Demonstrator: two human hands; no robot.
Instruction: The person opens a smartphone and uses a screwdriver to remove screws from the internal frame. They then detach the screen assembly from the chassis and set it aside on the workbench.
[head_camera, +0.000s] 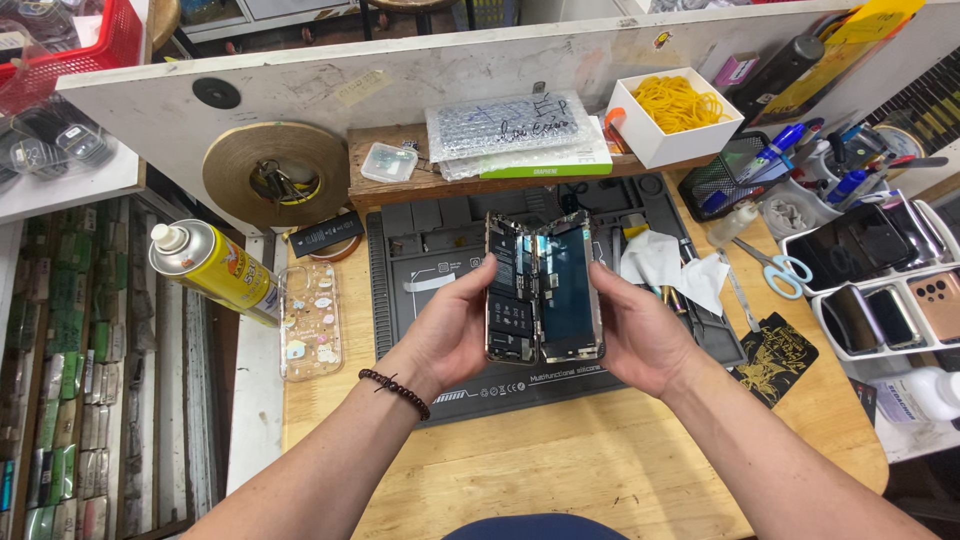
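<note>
Fingers of both hands gripping opened phone (543, 285), glossy rectangular halves, metal-edged

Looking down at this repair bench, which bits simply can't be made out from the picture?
Head view only:
- Phone halves: the undersides and side edges are covered by the left hand and right hand.
- Small parts inside the phone: too tiny to identify.
- Grey work mat: its middle is hidden behind the phone and hands.
- Red basket: cut off by the top-left edge.
- Tray of phones: cut off at the right edge.
</note>
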